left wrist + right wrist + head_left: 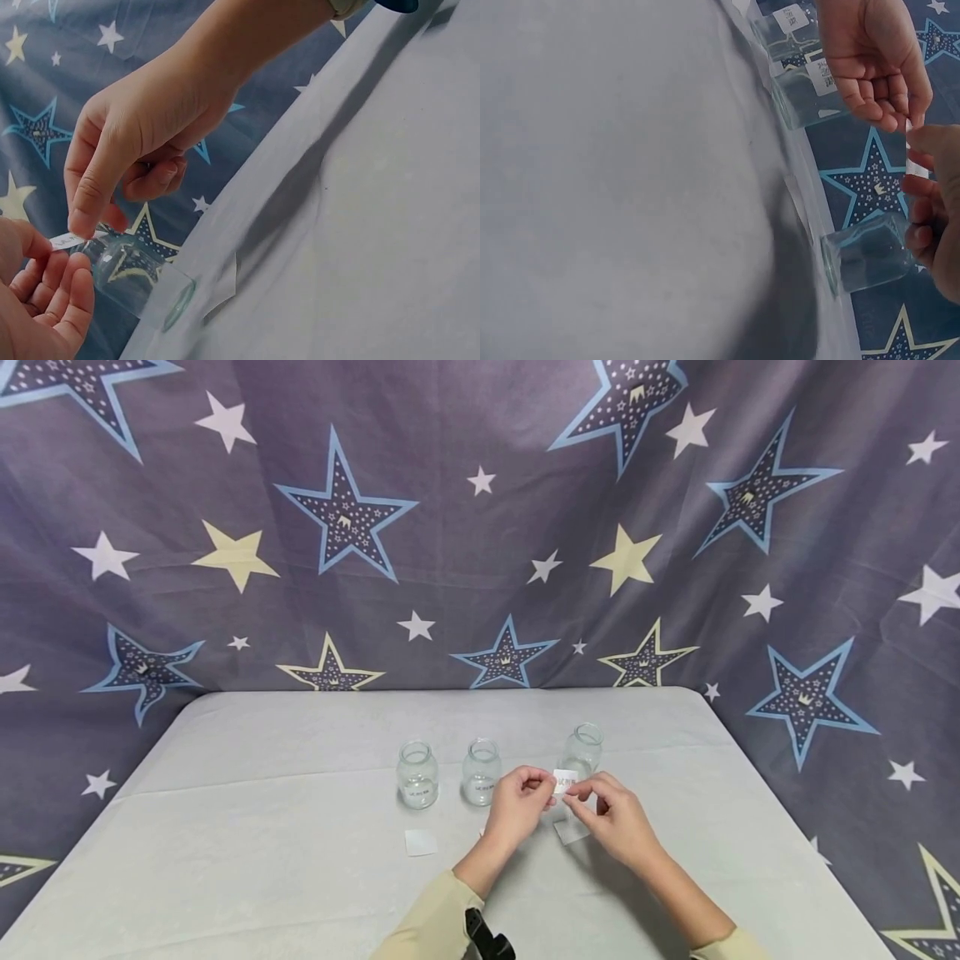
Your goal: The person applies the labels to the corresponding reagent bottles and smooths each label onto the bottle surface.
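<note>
Between my two hands is a small white printed label (564,779), held up in front of the rightmost glass jar (586,742). My left hand (519,806) pinches its left edge between thumb and finger. At its right edge, my right hand (611,818) also pinches it with thumb and fingertips. In the left wrist view the label (67,241) is seen nearly edge-on, with the right hand (142,142) above it. The rightmost jar (870,253) stands upright and bare of any label in the right wrist view. Beneath the hands lies a pale paper square (572,832).
Two more open glass jars, a left one (417,777) and a middle one (477,768), stand in the same row with printed labels on their fronts. Another white paper square (421,842) lies before the left jar. A star-patterned curtain (450,527) surrounds the white-covered table (262,860).
</note>
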Demonstrator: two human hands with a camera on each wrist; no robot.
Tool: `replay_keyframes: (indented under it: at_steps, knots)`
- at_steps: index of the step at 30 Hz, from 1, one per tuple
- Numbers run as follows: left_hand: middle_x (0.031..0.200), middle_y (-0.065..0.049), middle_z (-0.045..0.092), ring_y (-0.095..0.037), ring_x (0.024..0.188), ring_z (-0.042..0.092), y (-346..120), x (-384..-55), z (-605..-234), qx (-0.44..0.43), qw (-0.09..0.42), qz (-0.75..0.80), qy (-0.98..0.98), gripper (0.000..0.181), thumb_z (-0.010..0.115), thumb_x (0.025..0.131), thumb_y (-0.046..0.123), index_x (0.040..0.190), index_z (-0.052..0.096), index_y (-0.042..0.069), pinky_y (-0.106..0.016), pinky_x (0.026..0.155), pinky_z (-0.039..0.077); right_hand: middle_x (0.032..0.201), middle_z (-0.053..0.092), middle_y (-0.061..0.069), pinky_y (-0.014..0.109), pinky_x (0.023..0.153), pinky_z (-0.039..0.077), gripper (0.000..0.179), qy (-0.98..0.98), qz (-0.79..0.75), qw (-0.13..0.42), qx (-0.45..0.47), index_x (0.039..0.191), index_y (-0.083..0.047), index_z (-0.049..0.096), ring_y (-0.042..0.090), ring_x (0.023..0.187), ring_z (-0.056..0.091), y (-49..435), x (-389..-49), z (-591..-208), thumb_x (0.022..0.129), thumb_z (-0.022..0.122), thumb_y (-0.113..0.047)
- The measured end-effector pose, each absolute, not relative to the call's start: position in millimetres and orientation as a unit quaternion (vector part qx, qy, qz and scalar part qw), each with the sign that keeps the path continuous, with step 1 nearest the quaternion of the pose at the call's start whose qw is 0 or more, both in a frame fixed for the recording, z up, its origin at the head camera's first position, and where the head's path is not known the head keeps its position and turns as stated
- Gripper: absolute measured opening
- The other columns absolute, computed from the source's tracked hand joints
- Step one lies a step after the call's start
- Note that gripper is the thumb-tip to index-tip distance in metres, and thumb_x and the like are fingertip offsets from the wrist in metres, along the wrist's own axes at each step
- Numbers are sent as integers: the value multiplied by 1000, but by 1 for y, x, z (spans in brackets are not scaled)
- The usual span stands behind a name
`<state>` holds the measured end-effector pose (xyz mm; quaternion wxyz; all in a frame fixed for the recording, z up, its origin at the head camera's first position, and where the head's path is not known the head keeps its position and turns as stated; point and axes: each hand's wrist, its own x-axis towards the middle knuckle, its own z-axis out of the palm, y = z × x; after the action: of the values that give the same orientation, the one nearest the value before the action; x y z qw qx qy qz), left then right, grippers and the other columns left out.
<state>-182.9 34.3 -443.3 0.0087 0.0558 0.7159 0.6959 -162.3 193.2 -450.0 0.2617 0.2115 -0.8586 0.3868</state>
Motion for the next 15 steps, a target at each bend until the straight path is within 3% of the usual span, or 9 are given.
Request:
replay_keyframes:
  at_steps: [5,11,15]
  knots:
    - [73,-9,64,-4,59,59,36,-183,-443,57,11,707,705,16,63,85,10,90,64,-5,-17,58,51,73,59,-5,16,52,38,9,-867,404,256,138,81,-11,68,1,58,42,198,-165,-449,77,75,-7]
    - [75,-9,64,-4,60,58,38,-184,-443,74,23,709,701,18,63,86,10,91,63,-7,-17,59,52,81,64,0,18,62,41,10,-888,423,172,54,88,-9,69,1,69,48,203,-166,-443,86,67,-18]
    - [77,-9,64,-3,60,57,40,-185,-445,83,32,704,705,18,63,86,11,92,63,-6,-16,59,51,81,65,2,18,63,42,9,-888,434,147,36,88,-8,68,2,68,48,206,-166,-442,86,67,-17]
